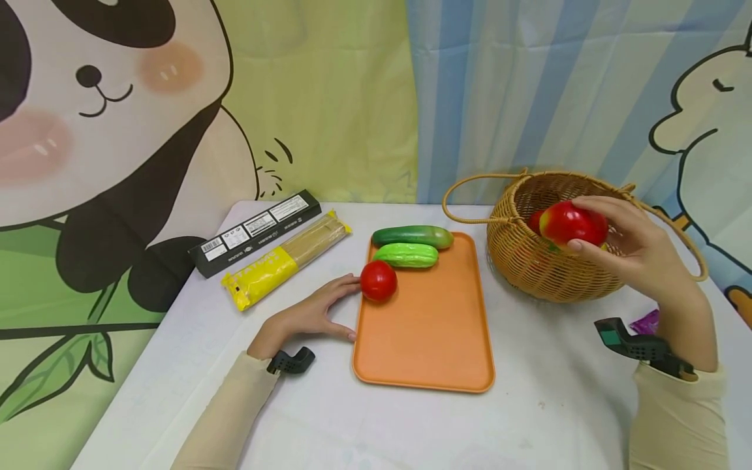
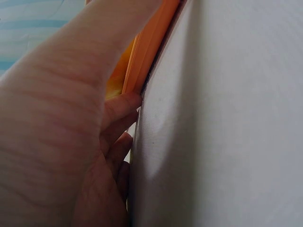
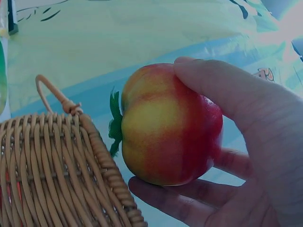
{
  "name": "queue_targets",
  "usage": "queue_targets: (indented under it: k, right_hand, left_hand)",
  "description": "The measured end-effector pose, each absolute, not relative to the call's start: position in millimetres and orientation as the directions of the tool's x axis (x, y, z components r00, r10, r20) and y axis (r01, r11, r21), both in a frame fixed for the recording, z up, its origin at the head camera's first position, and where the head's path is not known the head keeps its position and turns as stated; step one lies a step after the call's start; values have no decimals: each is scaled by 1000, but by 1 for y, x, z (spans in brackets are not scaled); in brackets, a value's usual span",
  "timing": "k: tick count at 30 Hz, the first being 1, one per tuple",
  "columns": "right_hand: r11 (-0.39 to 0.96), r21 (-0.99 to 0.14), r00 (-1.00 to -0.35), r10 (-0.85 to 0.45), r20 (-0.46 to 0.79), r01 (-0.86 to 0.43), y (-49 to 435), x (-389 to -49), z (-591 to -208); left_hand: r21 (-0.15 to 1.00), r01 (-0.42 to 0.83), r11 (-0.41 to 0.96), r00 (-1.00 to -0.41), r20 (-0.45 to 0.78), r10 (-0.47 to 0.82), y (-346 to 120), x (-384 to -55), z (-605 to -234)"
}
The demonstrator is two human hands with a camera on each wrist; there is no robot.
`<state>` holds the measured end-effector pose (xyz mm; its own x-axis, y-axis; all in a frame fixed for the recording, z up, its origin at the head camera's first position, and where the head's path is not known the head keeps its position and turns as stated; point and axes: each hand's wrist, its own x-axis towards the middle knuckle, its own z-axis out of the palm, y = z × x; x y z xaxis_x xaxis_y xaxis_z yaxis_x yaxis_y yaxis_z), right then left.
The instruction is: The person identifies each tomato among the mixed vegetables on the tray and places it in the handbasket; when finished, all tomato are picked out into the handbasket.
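My right hand [image 1: 643, 251] holds a red-and-yellow apple [image 1: 572, 223] above the wicker basket [image 1: 546, 271], thumb on one side and fingers on the other. In the right wrist view, green leaves show at one end of the apple [image 3: 170, 127]. At the left edge of the orange tray [image 1: 429, 326] rests my left hand [image 1: 308, 312], its fingers fairly straight and its thumb by the rim. Its fingertips are close to a red tomato [image 1: 378, 281] on the tray; whether they touch it I cannot tell. A dark green cucumber [image 1: 411, 235] and a lighter bumpy one [image 1: 407, 255] lie at the tray's far end.
Left of the tray lie a yellow packet of noodles [image 1: 288, 260] and a black box [image 1: 255, 232]. Something red sits inside the basket, partly hidden. A purple wrapper [image 1: 646, 322] lies near the right wrist. The basket's looped handles stick out on both sides.
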<state>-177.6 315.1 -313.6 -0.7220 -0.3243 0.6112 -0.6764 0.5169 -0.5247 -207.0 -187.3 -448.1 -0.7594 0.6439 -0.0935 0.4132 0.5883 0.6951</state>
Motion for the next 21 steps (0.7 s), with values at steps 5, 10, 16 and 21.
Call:
queue_targets:
  k: [5,10,16,21]
  right_hand:
    - [536,-546,-745,-278,606,-644,320,-179,-315]
    - [580,-549,-772,-246,586,-602,321,-179,-316]
    - [640,-530,-797,-230,558,-556,323,-180,-316]
    - [687,-521,-830,-225,511,-507,325,-180,-318]
  left_hand:
    - [698,401,594,-762,-107,639,-187,-207,-449]
    - [690,418,591,-759,-92,644,-187,-207,-450]
    - [690,421,590,-758,-90,646,-187,-207,-448]
    - [689,422,590,-758,-89,646,-187,-207,-448]
